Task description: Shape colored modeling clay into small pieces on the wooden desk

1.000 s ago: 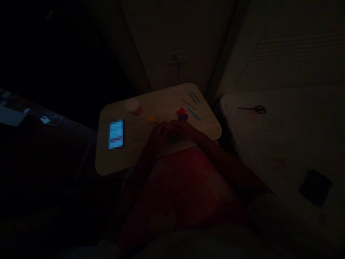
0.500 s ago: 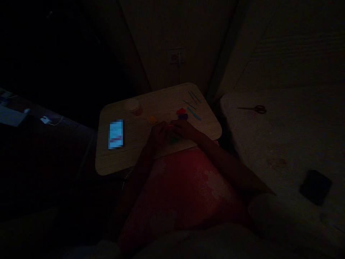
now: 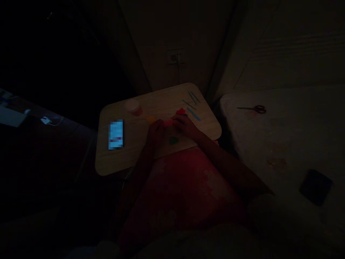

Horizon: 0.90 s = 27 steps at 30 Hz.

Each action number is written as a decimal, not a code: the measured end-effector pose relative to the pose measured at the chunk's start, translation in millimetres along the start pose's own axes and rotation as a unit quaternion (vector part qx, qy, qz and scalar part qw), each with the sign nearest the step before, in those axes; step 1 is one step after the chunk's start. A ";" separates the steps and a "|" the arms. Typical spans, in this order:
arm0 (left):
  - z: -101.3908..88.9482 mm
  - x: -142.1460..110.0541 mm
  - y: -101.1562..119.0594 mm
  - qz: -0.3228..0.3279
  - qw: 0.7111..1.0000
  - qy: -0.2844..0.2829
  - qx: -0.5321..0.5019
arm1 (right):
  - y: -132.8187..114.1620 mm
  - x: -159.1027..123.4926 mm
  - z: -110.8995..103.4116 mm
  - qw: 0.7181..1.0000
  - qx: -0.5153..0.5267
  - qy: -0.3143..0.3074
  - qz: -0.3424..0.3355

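In the dim light, a bright pink lump of what looks like modelling clay (image 3: 168, 123) is between my two hands over the small table (image 3: 134, 140). My left hand (image 3: 156, 130) is closed on its left end, and my right hand (image 3: 185, 126) has bent fingers on its right end. A green lump (image 3: 173, 140) lies just below them. An orange lump (image 3: 151, 119) sits beyond my left hand. Past my right hand is a red lump (image 3: 180, 111), with a dark purple one mostly hidden behind the fingers. A turquoise flat tool (image 3: 194, 113) rests to their right.
Several thin sticks (image 3: 192, 99) lie at the table's far right. A round tub (image 3: 133, 107) stands at the far left, with a lit phone (image 3: 115, 134) nearer. Scissors (image 3: 253, 108) and a dark square object (image 3: 316, 187) lie on the pale surface at right.
My hands have drawn slightly apart, so more of the pink lump shows between them. My right hand now covers more of the purple lump. The green lump is more exposed.
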<state>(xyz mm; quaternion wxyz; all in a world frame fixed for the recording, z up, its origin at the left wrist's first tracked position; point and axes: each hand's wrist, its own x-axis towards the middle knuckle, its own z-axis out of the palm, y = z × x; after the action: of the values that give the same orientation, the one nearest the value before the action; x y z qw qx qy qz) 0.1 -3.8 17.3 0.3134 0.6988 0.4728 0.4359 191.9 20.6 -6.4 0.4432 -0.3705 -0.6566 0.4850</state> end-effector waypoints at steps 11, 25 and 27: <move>2.6 3.5 -1.9 0.005 0.979 0.086 0.185 | -3.3 -1.6 -0.3 0.997 -0.071 0.026 0.002; 4.1 -0.5 -1.0 -0.019 0.976 0.111 0.188 | -14.3 -6.9 -0.8 0.990 -0.104 0.088 -0.047; 2.7 0.0 -0.2 0.020 0.981 0.102 0.165 | -17.0 -10.8 -2.1 0.980 -0.105 0.157 -0.060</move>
<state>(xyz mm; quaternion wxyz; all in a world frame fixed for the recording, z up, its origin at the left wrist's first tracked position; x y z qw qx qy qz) 2.5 -3.8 15.9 0.1353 0.7018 0.5539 0.4270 196.5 7.1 7.9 0.5278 -0.4468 -0.6468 0.3216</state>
